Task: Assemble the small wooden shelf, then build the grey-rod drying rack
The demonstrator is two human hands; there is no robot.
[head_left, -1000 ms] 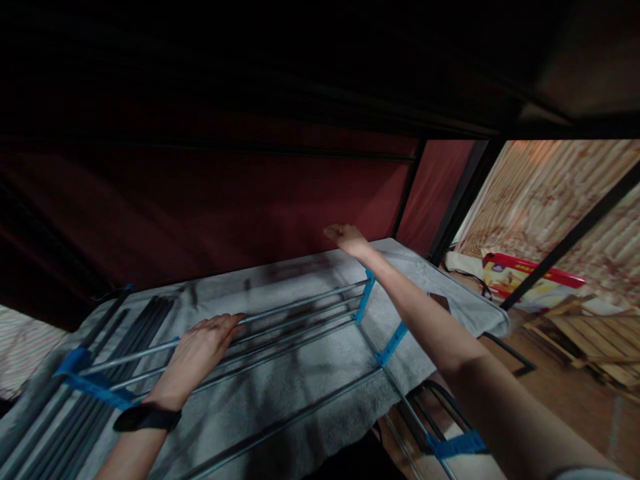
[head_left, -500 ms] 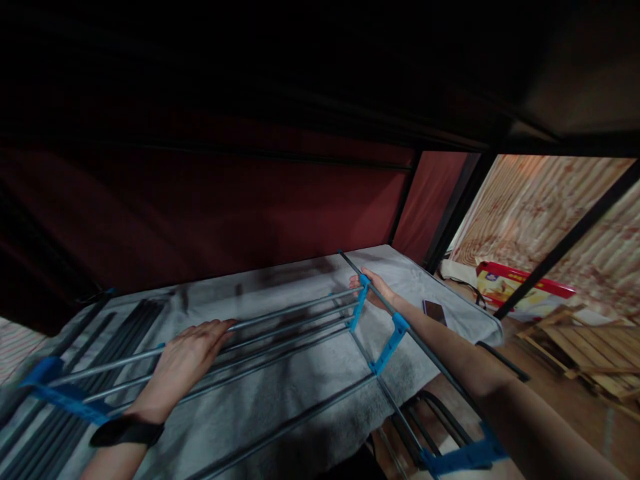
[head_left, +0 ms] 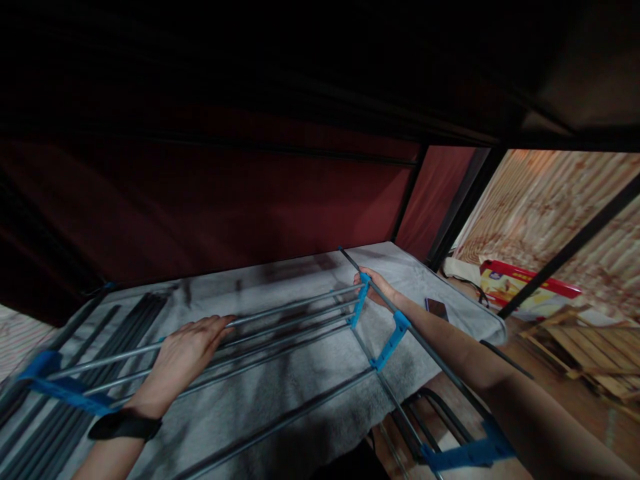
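Observation:
A rack frame (head_left: 295, 309) of thin grey metal tubes and blue plastic connectors stands over a grey-covered bed. My left hand (head_left: 193, 343), with a black band on its wrist, is closed round the frame's upper tube. Farther off on the right, my right hand (head_left: 375, 283) is wrapped round the blue connector (head_left: 363, 293) at the tube's end; part of its fingers is hidden behind the connector and the long side pole (head_left: 440, 367). Another blue connector (head_left: 393, 340) sits nearer along that pole. At the left end a blue connector (head_left: 70, 387) joins several tubes.
Loose dark tubes (head_left: 127, 333) lie in a bundle on the left of the bed cover (head_left: 280, 427). A phone (head_left: 437, 309) rests near the right edge. Beyond are a black bed post (head_left: 467, 207), a red and yellow box (head_left: 525, 290) and wooden slats (head_left: 590, 347).
The view has shifted slightly. Both hands keep their hold on the rack frame, which looks almost unmoved.

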